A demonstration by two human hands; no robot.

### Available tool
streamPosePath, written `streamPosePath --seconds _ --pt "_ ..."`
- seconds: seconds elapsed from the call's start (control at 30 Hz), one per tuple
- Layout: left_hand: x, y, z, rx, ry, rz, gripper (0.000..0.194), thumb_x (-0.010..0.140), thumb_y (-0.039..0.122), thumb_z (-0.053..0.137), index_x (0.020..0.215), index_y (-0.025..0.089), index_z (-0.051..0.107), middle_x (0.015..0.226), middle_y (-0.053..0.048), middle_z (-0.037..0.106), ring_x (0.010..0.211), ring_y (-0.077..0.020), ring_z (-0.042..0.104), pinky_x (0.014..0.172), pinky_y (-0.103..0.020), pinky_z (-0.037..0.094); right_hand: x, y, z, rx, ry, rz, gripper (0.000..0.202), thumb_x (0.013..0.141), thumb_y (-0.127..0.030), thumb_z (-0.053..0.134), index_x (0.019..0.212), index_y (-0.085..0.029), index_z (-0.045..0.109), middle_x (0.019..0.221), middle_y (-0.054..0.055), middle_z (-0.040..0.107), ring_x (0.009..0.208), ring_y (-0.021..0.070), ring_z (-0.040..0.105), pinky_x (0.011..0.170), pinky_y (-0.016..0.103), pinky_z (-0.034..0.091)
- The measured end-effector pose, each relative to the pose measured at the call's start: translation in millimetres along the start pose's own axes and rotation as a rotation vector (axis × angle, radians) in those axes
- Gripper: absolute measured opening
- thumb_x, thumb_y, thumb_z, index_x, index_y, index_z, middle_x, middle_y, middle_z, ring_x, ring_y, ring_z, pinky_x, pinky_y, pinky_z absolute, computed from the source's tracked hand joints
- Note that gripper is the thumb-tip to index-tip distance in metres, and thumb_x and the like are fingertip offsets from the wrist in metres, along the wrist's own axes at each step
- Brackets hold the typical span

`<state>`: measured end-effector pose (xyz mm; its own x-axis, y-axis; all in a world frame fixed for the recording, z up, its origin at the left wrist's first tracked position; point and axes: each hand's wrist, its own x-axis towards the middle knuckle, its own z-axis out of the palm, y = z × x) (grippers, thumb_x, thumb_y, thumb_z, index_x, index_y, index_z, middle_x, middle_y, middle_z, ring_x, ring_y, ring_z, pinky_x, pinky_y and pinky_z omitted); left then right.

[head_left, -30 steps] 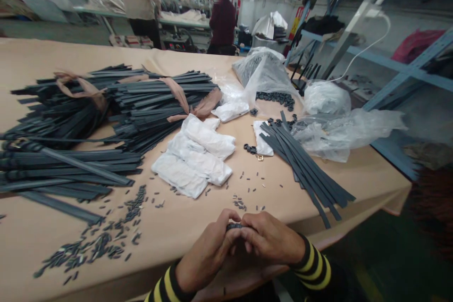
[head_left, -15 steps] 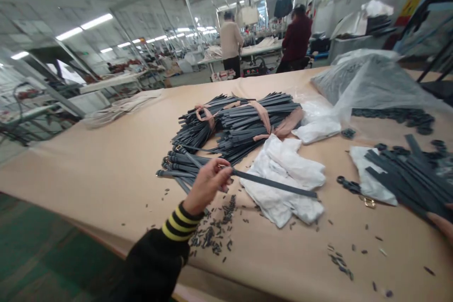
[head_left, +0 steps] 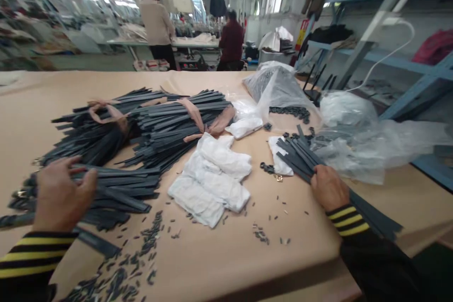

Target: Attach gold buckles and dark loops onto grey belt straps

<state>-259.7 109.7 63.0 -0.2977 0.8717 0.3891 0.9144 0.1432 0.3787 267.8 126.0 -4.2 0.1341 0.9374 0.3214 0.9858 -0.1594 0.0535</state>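
Observation:
My left hand (head_left: 65, 193) is over a loose pile of dark straps with buckles (head_left: 123, 181) at the left, its thumb and fingers apart. My right hand (head_left: 330, 188) has its fingers closed on a strap within a spread of plain dark straps (head_left: 371, 212) at the right. Two bundles of dark straps (head_left: 177, 122) tied with pinkish cloth strips lie behind the left pile. Between my hands is a crumpled white cloth (head_left: 212, 174). A gold buckle (head_left: 279, 178) and black loops (head_left: 267, 168) lie left of my right hand.
Small dark pieces (head_left: 148, 240) are scattered near the table's front edge. Clear plastic bags (head_left: 279, 85) and black rings (head_left: 290, 113) lie at the back right. Blue shelving (head_left: 399, 56) stands beyond. Two people (head_left: 155, 19) are at a far table.
The view has swung right. My left hand no longer holds the single strap and has opened over the buckled pile. My right hand is now fully in view at the plain straps.

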Motion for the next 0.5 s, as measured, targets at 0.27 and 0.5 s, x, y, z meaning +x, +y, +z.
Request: streamPosePath --seconds 0.27,0.5 --pt "-120.5 157.0 53.3 -0.842 -0.710 -0.076 0.037 0.081 0.041 0.045 0.109 0.017 0.044 0.086 -0.004 0.062 0.068 -0.0151 0.059 0.063 -0.029 0.050 -43.5 -36.6 -65.0 1.035 -0.511 -0.059 0.009 0.082 -0.026 0.043 0.084 -0.017 0.046 0.074 0.004 0.062 0.058 0.0135 0.059 0.055 0.026 0.046" --pt "-168.0 199.1 72.2 -1.313 -0.922 -0.418 0.029 0.079 0.039 0.051 0.065 0.015 0.046 0.049 0.006 0.049 0.035 -0.0029 0.038 0.033 -0.013 0.028 -120.7 -79.2 -68.4 1.637 -1.138 0.103 0.022 0.079 -0.034 0.053 0.083 -0.015 0.044 0.067 0.002 0.064 0.047 0.0091 0.059 0.045 0.019 0.045"
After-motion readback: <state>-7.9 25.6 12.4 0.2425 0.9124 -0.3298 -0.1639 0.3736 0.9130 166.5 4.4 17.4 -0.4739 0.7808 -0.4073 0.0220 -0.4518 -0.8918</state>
